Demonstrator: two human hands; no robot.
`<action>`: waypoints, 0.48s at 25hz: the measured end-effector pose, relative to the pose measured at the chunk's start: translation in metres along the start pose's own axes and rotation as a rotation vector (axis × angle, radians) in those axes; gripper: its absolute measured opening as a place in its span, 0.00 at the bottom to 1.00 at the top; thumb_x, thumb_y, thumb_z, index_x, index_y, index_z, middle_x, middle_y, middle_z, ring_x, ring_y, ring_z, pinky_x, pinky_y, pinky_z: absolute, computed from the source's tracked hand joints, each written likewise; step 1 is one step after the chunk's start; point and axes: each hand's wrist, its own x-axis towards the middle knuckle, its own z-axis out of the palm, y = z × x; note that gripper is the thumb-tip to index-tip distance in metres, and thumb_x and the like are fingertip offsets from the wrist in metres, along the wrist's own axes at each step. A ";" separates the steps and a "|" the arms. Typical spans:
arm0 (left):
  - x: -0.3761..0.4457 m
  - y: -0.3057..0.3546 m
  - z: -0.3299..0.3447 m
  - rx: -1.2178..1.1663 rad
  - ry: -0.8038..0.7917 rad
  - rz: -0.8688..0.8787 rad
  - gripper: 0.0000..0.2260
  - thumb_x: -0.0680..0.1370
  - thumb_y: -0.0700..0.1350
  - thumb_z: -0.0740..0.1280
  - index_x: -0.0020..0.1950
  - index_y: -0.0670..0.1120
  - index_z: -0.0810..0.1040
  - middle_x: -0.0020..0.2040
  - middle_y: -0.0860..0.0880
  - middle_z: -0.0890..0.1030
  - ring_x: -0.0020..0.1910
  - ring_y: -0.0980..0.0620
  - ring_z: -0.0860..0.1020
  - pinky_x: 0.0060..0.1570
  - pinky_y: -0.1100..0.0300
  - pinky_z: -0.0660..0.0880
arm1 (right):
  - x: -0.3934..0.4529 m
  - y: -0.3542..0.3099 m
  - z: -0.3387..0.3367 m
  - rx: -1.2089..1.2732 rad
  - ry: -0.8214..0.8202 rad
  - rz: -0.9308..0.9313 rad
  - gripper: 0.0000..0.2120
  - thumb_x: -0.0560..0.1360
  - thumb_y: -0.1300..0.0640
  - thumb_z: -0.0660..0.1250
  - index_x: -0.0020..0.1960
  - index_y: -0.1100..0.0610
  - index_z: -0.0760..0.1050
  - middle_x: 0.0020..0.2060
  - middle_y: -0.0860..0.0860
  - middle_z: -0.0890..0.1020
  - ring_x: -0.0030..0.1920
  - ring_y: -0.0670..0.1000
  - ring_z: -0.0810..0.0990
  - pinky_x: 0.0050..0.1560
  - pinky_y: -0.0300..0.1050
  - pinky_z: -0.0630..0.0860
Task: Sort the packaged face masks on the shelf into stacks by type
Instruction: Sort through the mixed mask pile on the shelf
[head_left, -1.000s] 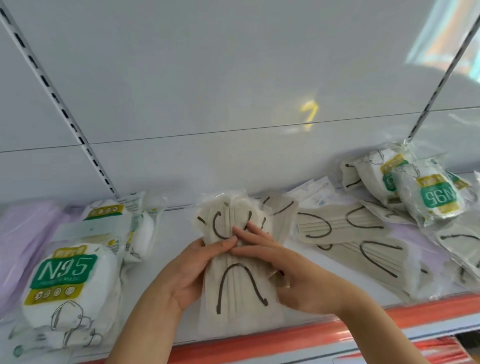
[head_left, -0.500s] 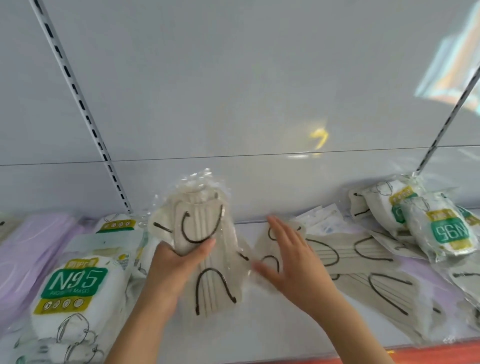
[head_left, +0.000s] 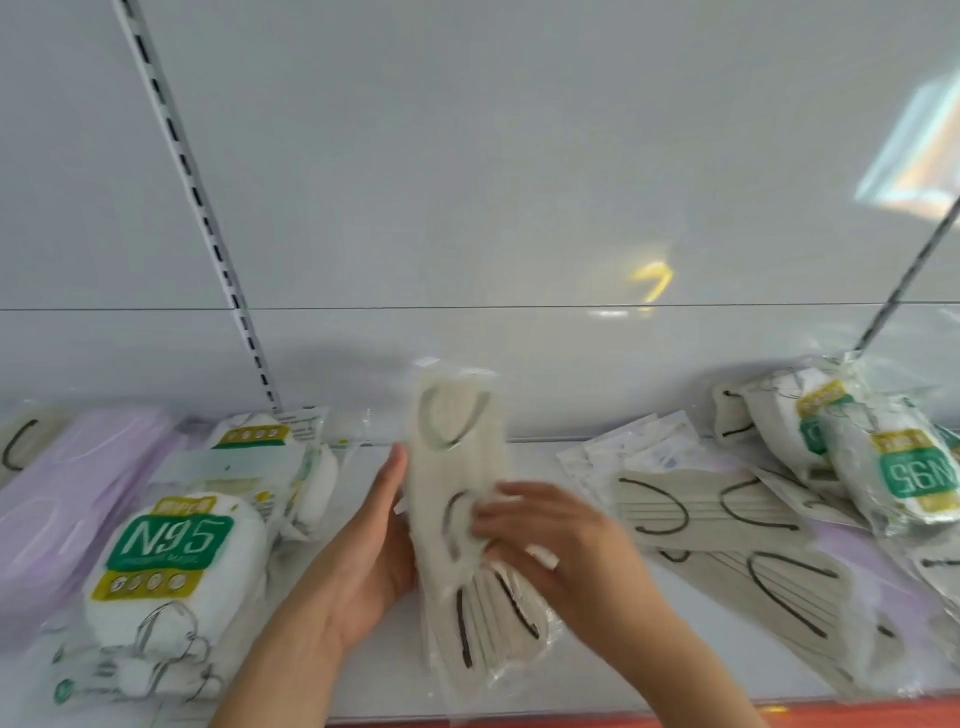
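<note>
Green "N95" label (head_left: 175, 538); white pack (head_left: 171, 597)

Viewpoint: one wide-angle head camera, at the person's eye level, close to the white shelf (head_left: 597, 670).
Facing: forward and slightly down, toward the glossy white back panel (head_left: 467, 182).
Nearness: forearms enter from the bottom edge; the shelf's red front lip (head_left: 857, 717) sits at the frame's base.
Overlap: none, a single view.
</note>
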 end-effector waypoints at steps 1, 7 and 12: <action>0.002 -0.001 0.004 0.053 -0.013 0.031 0.15 0.81 0.51 0.66 0.60 0.43 0.83 0.54 0.40 0.86 0.52 0.43 0.86 0.56 0.48 0.78 | -0.007 0.004 0.003 -0.006 -0.143 -0.042 0.14 0.79 0.43 0.64 0.58 0.48 0.83 0.60 0.39 0.81 0.66 0.39 0.75 0.65 0.38 0.72; 0.016 -0.008 0.008 0.173 0.175 0.143 0.12 0.76 0.38 0.73 0.59 0.43 0.82 0.50 0.43 0.88 0.50 0.44 0.85 0.52 0.51 0.79 | -0.046 0.074 -0.060 -0.700 -0.239 0.860 0.34 0.74 0.34 0.64 0.75 0.48 0.64 0.72 0.49 0.70 0.73 0.57 0.66 0.69 0.51 0.67; 0.007 -0.012 0.022 0.247 0.091 0.049 0.13 0.77 0.40 0.71 0.61 0.41 0.82 0.50 0.41 0.87 0.52 0.42 0.85 0.55 0.50 0.79 | -0.044 0.052 -0.065 -0.304 0.397 0.734 0.10 0.77 0.56 0.65 0.40 0.45 0.79 0.33 0.43 0.79 0.39 0.53 0.78 0.40 0.44 0.73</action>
